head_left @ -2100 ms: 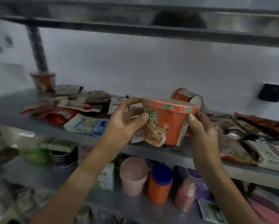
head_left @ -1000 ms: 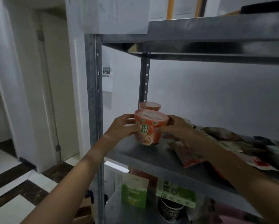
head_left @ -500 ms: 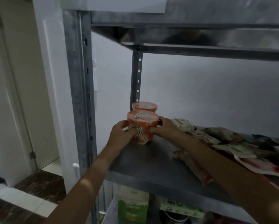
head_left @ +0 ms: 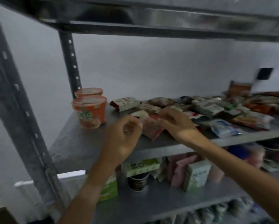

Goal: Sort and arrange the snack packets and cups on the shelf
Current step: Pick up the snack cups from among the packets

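Hands meet over one pale red-edged packet [head_left: 149,127] near the front edge of the shelf [head_left: 80,143]. Left hand [head_left: 125,135] curls its fingers at the packet's left edge and appears to pinch it; right hand [head_left: 174,122] lies over the right side with bent fingers, though blur hides whether it grips or only rests.

Risk, as a judgement: the packet sits close to the shelf lip, so a loose pinch or a pull toward 6 o'clock could drop it to the lower shelf [head_left: 151,198]. A sweep of the left forearm toward 9 o'clock could knock the front cup [head_left: 90,111], which stands upright just before the rear cup [head_left: 88,92] at the shelf's 10 o'clock corner. A drag toward 3 o'clock could shove the packet heap [head_left: 216,109] further into disorder.

Surface: grey sheet metal, smooth, likely slippery under foil wrappers. Cups occupy the left end; packets sprawl from centre to 3 o'clock, overlapping, unsorted. Perforated steel uprights [head_left: 71,62] carry an upper shelf [head_left: 167,18].

Room: plain white wall behind, with a dark wall plate [head_left: 264,73] at 2 o'clock. Boxes, pouches and a dark cup [head_left: 138,182] crowd the lower level.
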